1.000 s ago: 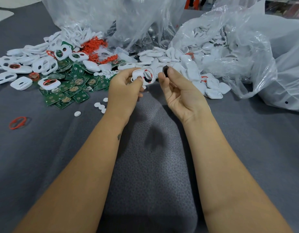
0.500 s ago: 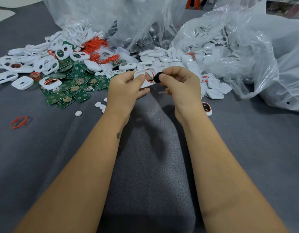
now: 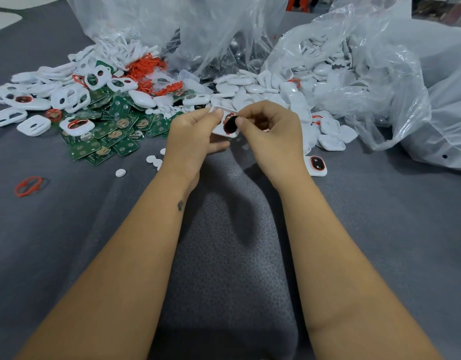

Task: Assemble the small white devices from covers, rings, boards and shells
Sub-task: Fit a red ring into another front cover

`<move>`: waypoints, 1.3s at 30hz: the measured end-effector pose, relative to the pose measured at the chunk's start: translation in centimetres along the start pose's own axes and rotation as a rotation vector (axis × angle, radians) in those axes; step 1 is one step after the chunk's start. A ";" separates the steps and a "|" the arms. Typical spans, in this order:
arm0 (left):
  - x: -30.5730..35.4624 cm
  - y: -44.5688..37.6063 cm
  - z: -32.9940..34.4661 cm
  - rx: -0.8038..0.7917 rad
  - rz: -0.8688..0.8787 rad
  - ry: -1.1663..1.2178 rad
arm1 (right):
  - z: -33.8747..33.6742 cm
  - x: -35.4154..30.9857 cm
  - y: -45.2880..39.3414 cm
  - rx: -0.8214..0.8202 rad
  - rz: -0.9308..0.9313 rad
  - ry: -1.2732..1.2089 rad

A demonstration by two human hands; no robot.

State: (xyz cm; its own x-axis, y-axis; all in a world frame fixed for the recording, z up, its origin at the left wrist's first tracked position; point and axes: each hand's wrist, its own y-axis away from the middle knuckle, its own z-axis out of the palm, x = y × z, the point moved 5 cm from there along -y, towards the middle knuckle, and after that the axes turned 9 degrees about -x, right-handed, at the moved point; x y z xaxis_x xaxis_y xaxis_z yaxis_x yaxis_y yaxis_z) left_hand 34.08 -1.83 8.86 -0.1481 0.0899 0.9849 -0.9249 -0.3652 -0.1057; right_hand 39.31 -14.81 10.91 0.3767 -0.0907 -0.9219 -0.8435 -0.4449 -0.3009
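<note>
White cover (image 3: 220,127), gripped by left hand (image 3: 191,133); black disc (image 3: 230,124), pinched by right hand (image 3: 272,131), directly over its opening

Over the grey cloth (image 3: 380,216), the left hand (image 3: 190,136) pinches a white cover (image 3: 220,131) by its edge while the right hand (image 3: 273,136) presses a black disc (image 3: 230,124) into the cover's red-ringed opening. Green boards (image 3: 107,136) and white covers lie heaped to the left (one red ring (image 3: 28,186) lies apart on the cloth). White shells (image 3: 289,92) spill from a clear plastic bag (image 3: 380,74) on the right, and a white device (image 3: 316,166) lies just beside the right wrist.
</note>
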 end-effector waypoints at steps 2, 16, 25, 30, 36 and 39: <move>-0.1 -0.1 0.0 -0.004 -0.016 0.022 | 0.1 0.0 -0.1 -0.003 -0.020 0.075; -0.3 0.0 0.6 -0.171 0.065 -0.087 | -0.2 0.4 -0.4 0.082 -0.016 0.202; -0.6 -0.1 0.2 -0.153 0.034 -0.027 | 0.1 0.5 -0.3 -0.013 0.011 0.200; -0.6 -0.2 0.2 -0.157 0.046 -0.079 | 0.2 0.7 -0.4 -0.020 0.045 0.225; -0.4 -0.1 0.1 -0.097 0.065 -0.084 | 0.5 0.4 -0.2 -0.062 0.043 0.121; -0.5 -0.1 -0.2 -0.015 0.031 -0.039 | 0.2 0.6 -0.2 -0.009 0.072 0.034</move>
State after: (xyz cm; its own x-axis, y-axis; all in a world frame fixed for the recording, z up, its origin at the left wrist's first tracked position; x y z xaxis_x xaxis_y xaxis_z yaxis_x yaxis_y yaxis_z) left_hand 34.17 -1.67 8.34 -0.1635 0.0420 0.9856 -0.9251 -0.3536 -0.1384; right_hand 39.61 -14.55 10.40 0.3276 -0.1528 -0.9324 -0.8654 -0.4445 -0.2313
